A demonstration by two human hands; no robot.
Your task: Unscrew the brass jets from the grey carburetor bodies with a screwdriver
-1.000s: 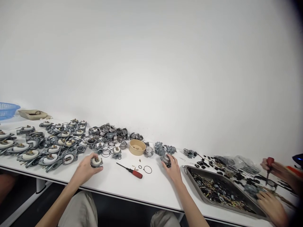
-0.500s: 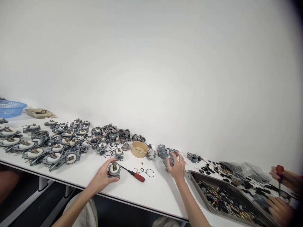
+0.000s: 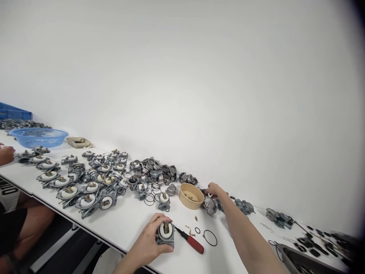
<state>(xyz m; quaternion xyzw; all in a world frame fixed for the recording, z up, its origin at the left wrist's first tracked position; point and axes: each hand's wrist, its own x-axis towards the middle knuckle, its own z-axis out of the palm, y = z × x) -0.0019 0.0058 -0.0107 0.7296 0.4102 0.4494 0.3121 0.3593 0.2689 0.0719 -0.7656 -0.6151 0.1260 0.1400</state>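
My left hand (image 3: pixel 152 240) grips a carburetor (image 3: pixel 165 231) with a white ring-shaped float and brass parts facing up. Close to it on the table lies a screwdriver (image 3: pixel 194 243) with a red handle. My right hand (image 3: pixel 216 189) is stretched out beyond the tan round bowl (image 3: pixel 190 204), its fingers curled down among grey metal parts (image 3: pixel 210 205). Whatever those fingers pinch is hidden. Small brass pieces (image 3: pixel 189 230), a small black O-ring (image 3: pixel 197 230) and a larger rubber ring (image 3: pixel 210 238) lie between the hands.
Several carburetors with white floats (image 3: pixel 87 201) cover the left side of the table. Behind them are a pile of grey metal bowls (image 3: pixel 154 167), a blue basket (image 3: pixel 40 137) and a beige tray (image 3: pixel 78 142). A metal tray (image 3: pixel 302 258) stands at right. Another person's hand (image 3: pixel 6 154) shows at far left.
The view has turned left. My right hand has moved from the grey carburetor cluster to the parts behind the tan bowl. My left hand keeps hold of its carburetor.
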